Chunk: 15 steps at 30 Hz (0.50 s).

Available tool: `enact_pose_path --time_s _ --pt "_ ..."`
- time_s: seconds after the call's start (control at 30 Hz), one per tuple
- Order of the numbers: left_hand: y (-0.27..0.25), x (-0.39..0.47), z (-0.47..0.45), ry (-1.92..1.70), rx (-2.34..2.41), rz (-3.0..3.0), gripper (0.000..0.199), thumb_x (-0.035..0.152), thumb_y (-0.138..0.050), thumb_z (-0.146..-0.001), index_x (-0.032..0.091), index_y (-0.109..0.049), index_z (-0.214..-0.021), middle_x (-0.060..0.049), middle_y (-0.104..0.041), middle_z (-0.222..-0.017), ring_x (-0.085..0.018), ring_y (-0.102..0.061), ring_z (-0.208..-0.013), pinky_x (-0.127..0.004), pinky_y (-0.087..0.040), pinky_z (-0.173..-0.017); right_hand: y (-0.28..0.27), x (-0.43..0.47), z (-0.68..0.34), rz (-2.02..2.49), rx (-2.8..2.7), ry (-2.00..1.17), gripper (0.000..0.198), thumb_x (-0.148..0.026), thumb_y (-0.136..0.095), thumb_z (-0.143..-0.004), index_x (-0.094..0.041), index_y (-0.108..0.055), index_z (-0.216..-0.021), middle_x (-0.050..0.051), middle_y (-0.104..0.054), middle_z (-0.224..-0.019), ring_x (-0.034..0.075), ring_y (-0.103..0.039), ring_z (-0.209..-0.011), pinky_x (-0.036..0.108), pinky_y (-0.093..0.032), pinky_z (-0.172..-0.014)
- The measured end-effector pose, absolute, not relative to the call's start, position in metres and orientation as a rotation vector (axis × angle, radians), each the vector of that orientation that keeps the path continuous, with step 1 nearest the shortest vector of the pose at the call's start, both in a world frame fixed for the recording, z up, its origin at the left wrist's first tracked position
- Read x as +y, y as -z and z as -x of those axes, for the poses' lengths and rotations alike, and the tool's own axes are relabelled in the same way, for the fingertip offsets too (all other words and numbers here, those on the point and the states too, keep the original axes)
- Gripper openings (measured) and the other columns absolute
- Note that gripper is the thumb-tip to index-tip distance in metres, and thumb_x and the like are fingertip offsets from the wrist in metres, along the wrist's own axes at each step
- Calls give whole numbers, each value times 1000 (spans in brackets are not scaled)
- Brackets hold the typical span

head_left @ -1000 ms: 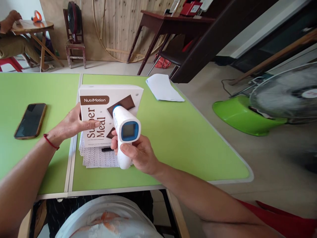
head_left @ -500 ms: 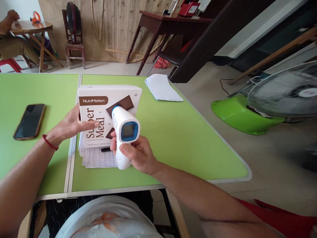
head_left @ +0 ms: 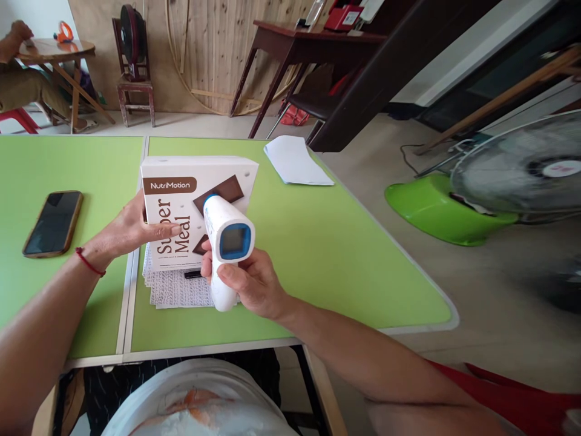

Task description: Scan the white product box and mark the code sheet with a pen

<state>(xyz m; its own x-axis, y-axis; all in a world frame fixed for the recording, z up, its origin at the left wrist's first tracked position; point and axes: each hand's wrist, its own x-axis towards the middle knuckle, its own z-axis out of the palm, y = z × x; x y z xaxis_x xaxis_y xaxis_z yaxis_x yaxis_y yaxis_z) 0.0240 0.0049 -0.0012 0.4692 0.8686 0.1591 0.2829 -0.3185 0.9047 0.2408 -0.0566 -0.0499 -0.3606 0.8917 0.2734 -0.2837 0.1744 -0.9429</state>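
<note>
My left hand [head_left: 131,230] grips a white box [head_left: 177,227] by its left side, thumb across the front and the other fingers mostly hidden behind. The box is printed "NutriMotion Super Meal" with brown bar pictures and stands above handwritten sheets [head_left: 177,290]. In my right hand [head_left: 254,281] is a white infrared thermometer [head_left: 227,233], fingers wrapped round its handle. Its blue-rimmed screen faces me, and its front end points at the box; whether they touch I cannot tell. A black pen [head_left: 193,274] lies on the sheets, partly hidden behind the thermometer hand.
On the green table [head_left: 340,266] a phone [head_left: 53,223] lies at left and white paper sheets [head_left: 297,159] at the far edge. A fan [head_left: 521,163] and a green plastic stool [head_left: 436,209] stand at right. Another person [head_left: 27,85] sits by a round table [head_left: 59,48] at far left.
Both hands keep their hold on the box and the thermometer. The whole view has shifted very slightly; otherwise nothing visibly moves.
</note>
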Motion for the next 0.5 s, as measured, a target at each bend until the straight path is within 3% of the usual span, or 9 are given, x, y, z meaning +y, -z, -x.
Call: enact_pose_path --time_s 0.33,0.5 --pt "4 5 -24 -885 947 -1794 43 41 -82 -69 15 -63 -97 -7 -70 -89 -24 -67 -87 -31 -57 -68 49 -57 -241 664 -1444 -1404 30 -46 -69 -80 -19 -60 -86 0 -59 -70 12 -54 -60 29 -46 -53" --pt "6 9 -19 -1063 866 -1744 48 33 -84 -69 15 -64 -108 -9 -71 -108 -25 -68 -92 -34 -59 -76 40 -45 -258 642 -1594 -1245 31 -49 -70 -79 -19 -63 -87 1 -62 -71 14 -55 -62 30 -47 -55"
